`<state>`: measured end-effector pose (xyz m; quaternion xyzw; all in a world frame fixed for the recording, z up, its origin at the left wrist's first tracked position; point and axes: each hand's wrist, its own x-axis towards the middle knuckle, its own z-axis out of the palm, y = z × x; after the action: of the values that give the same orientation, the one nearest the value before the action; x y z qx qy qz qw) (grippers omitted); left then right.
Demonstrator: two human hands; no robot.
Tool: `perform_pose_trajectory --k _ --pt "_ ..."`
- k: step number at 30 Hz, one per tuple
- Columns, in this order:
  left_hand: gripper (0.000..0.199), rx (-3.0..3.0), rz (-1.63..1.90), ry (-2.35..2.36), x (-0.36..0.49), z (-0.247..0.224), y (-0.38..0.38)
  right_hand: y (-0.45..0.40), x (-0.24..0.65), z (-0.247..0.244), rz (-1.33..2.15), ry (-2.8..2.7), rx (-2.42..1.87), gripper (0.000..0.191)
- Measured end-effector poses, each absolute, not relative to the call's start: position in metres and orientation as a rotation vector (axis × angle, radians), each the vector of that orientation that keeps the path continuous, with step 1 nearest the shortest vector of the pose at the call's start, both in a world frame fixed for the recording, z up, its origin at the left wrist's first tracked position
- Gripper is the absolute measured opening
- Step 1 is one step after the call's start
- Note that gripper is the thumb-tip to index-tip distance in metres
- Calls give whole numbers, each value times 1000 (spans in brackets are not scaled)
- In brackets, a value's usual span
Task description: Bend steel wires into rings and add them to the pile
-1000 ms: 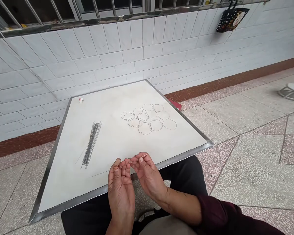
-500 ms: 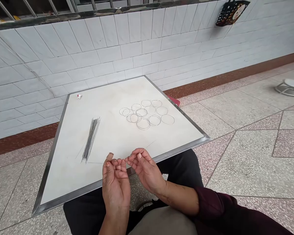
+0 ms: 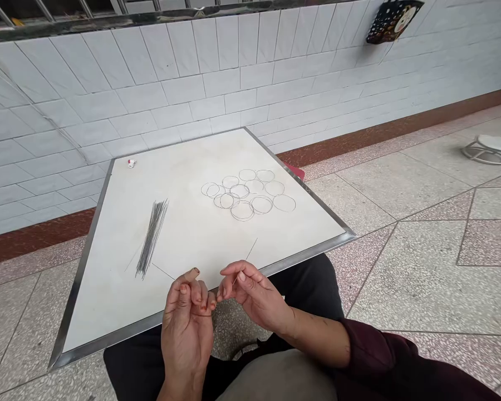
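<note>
A thin dark wire (image 3: 163,271) runs between my two hands over the near edge of the white table. Its ends stick out past the fingers, one toward the left and one up to the right. My left hand (image 3: 188,317) is palm up with curled fingers closed on the wire. My right hand (image 3: 256,295) pinches the wire between thumb and fingers. The wire's middle is hidden by the fingers. A bundle of straight wires (image 3: 152,239) lies left of my hands. Several thin wire rings (image 3: 242,210) lie partly overlapping beyond my right hand.
The white table (image 3: 183,167) has a metal rim and stands against a tiled wall. A small white and red object (image 3: 132,164) sits at its far left corner. A black basket (image 3: 394,21) hangs on the wall. A white stool (image 3: 492,146) stands at the far right.
The wire's protruding ends now point more steeply upward on both sides. My left hand has moved slightly left and down, and my hands' fingertips have dropped a little. The view has shifted slightly.
</note>
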<state>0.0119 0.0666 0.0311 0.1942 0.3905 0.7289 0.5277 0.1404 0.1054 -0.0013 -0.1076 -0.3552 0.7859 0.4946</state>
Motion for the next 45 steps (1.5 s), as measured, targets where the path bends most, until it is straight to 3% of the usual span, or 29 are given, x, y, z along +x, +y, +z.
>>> perform_pose_trajectory --k 20,25,34,45 --pt "22 591 1200 763 -6 46 36 104 167 5 2130 -1106 -230 39" --pt "16 570 1142 894 -12 56 34 104 171 9 2151 -1107 -249 37" --pt "26 575 1166 893 -11 62 30 102 169 18 2188 -925 -246 35" --pt "15 544 1118 894 -8 67 31 105 180 18 2109 -1232 -245 42"
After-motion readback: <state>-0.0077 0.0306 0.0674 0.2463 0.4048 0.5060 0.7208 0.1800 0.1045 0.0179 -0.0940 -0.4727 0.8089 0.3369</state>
